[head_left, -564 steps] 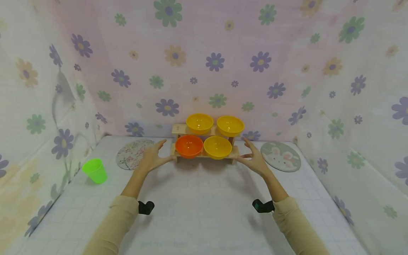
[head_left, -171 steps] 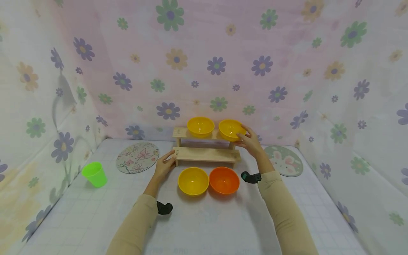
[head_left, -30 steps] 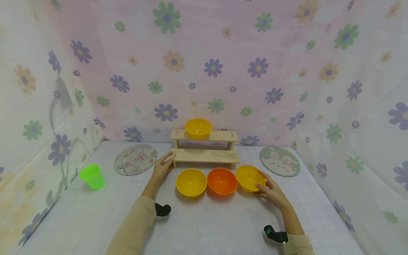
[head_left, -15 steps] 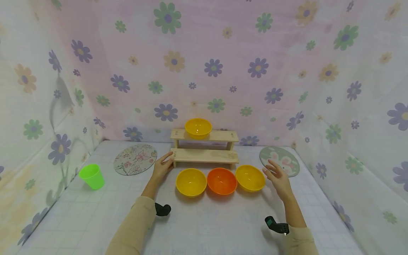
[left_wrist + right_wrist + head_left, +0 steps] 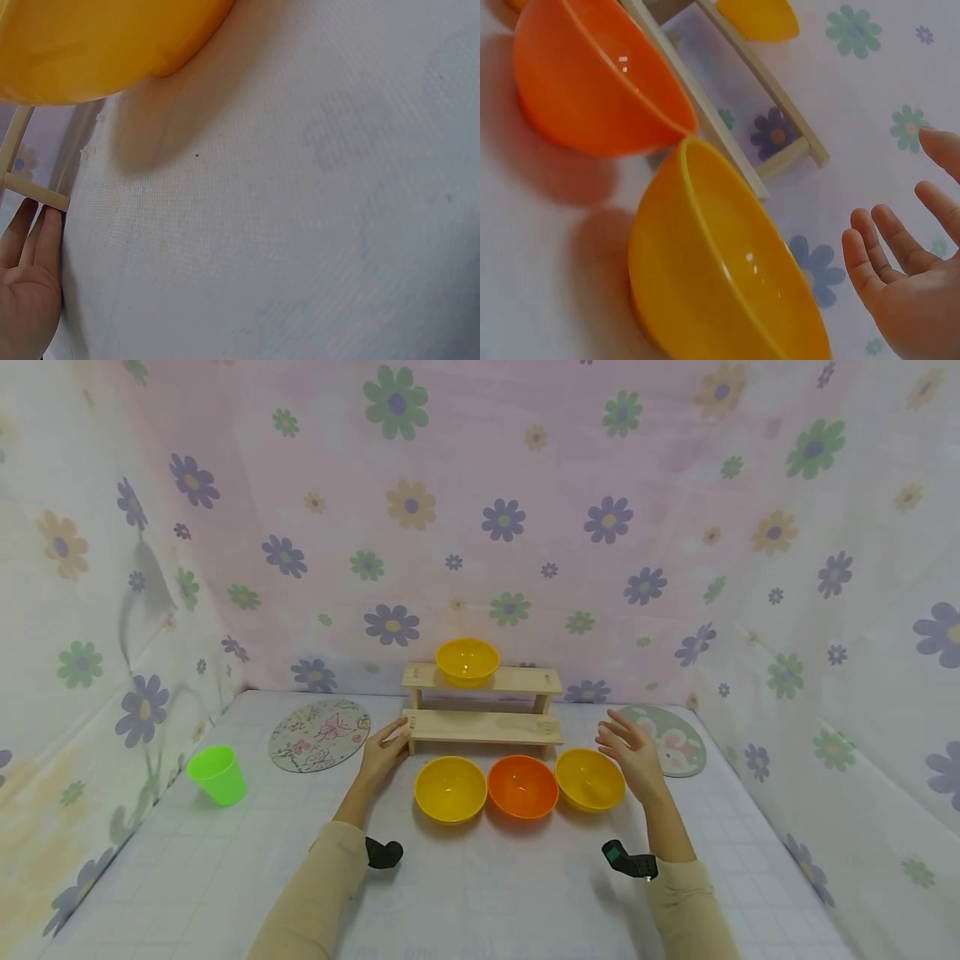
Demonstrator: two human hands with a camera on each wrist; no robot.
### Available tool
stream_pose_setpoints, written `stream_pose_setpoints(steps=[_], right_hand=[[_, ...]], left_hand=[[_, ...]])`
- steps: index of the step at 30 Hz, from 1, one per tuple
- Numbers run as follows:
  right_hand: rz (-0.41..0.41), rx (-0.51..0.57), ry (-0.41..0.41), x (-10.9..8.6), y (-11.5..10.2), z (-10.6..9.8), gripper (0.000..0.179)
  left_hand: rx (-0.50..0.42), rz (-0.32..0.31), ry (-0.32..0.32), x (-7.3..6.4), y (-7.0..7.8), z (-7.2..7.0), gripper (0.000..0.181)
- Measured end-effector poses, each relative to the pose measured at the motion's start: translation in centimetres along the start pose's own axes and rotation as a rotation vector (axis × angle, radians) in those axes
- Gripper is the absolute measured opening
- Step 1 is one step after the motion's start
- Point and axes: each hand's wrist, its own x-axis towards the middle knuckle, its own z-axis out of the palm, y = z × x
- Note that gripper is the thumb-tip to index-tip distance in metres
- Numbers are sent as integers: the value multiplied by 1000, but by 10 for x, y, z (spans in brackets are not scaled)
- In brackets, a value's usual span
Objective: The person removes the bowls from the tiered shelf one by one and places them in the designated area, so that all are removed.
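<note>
My left hand (image 5: pixel 380 756) touches the left end of the two-tier wooden rack (image 5: pixel 480 725); the left wrist view shows its fingers (image 5: pixel 49 244) extended against a rack leg. In the head view my right hand (image 5: pixel 633 760) is raised beside the right yellow bowl (image 5: pixel 590 781), holding nothing, its fingers spread in the right wrist view. An orange bowl (image 5: pixel 522 787) stands in the middle of the front row, with another yellow bowl (image 5: pixel 450 790) to its left. One yellow bowl (image 5: pixel 467 663) sits on the upper shelf, left of centre. No bowl rests on the lower shelf.
A green cup (image 5: pixel 217 775) stands at the far left of the table. Behind it lies a round flower-patterned mat (image 5: pixel 318 736), and a rabbit-patterned mat (image 5: pixel 675 742) lies at the right. Flowered cloth walls (image 5: pixel 480 485) enclose the back and sides.
My right hand has let go of the right yellow bowl, drawn off to the right, then moved up and left towards the rack. The left hand stays at the rack.
</note>
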Motion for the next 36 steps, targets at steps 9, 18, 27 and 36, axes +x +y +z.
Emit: stream_pose_setpoints(steps=[9, 18, 27, 36], right_hand=[[11, 48, -72, 22, -9, 33, 59], [-40, 161, -150, 46, -22, 68, 59], [-8, 226, -209, 69, -30, 100, 58], [3, 175, -243, 85, -39, 120, 61]], left_hand=[[-12, 4, -7, 0, 1, -1, 45], [-23, 7, -21, 1, 0, -2, 45], [-27, 1, 0, 1, 0, -4, 45], [-24, 13, -8, 1, 0, -1, 44]])
